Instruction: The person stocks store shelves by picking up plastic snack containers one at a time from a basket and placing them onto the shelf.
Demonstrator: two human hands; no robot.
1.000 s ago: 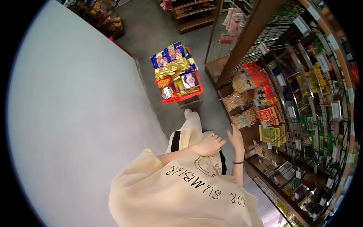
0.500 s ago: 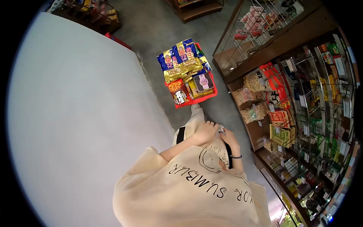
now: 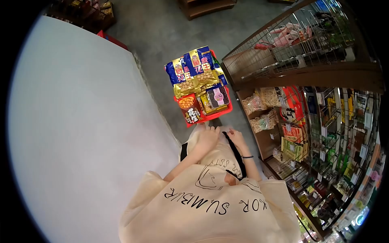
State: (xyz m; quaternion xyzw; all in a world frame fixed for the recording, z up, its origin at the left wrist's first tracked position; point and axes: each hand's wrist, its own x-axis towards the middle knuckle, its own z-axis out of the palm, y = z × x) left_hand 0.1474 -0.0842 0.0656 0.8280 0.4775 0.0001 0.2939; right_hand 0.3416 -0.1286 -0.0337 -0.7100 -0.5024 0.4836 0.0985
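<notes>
My left hand (image 3: 208, 138) is in front of my cream trousers, its fingers curled down and pressed together. Close beside it, my right hand (image 3: 237, 138), with a dark band on the wrist, has its fingers bent in a pinch. Something pale shows between the fingertips, too faint to name. Just beyond the hands, a red basket (image 3: 224, 112) is heaped with snacks. Blue-and-gold peanut bags (image 3: 198, 69) lie on top, a red-and-brown snack bag (image 3: 190, 110) leans at the near left, and a clear box with a pink label (image 3: 218, 97) sits at the right.
A large pale white surface (image 3: 81, 121) fills my left side. On the right, wooden and wire shelves (image 3: 283, 77) hold several packaged snacks. Grey floor (image 3: 150, 36) runs ahead to a wooden display base (image 3: 206, 9). A red edge (image 3: 113, 40) shows past the white surface.
My hands have shifted up and slightly left in view. The pale thing between them shows less plainly. The basket appears slightly lower, and the shelves have swung with the camera's turn.
</notes>
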